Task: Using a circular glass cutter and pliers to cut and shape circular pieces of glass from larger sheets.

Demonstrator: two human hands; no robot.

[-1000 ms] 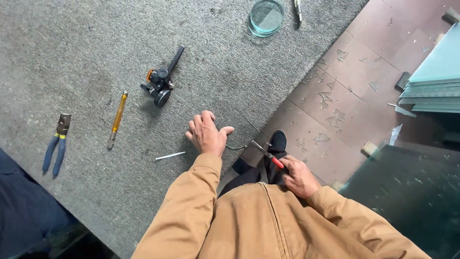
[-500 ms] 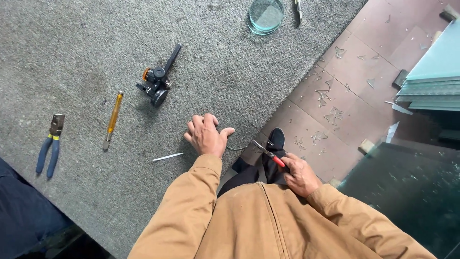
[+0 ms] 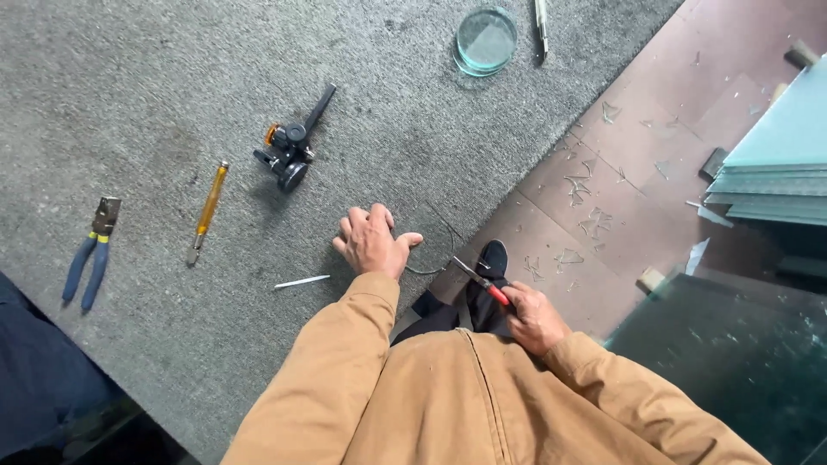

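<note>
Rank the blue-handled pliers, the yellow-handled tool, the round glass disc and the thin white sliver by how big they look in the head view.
1. Pliers and yellow-handled tool: about equal in length, too close to rank.
2. Glass disc: shorter across, though wider; it also lies farther from the camera, so this is unsure.
3. White sliver: clearly smallest.

Two hands are seen: one left hand [image 3: 372, 244] and one right hand [image 3: 534, 317]. One red-handled tool [image 3: 482, 282] is counted in the right hand. On the carpet [image 3: 155, 103], one pair of blue pliers [image 3: 90, 252], one yellow cutter [image 3: 208, 209], one black tool [image 3: 291, 146], one white stick [image 3: 301, 281] and one glass disc [image 3: 486, 40] are counted. One stack of glass sheets [image 3: 775, 155] is seen at the right. One shoe [image 3: 493, 257] is visible.
</note>
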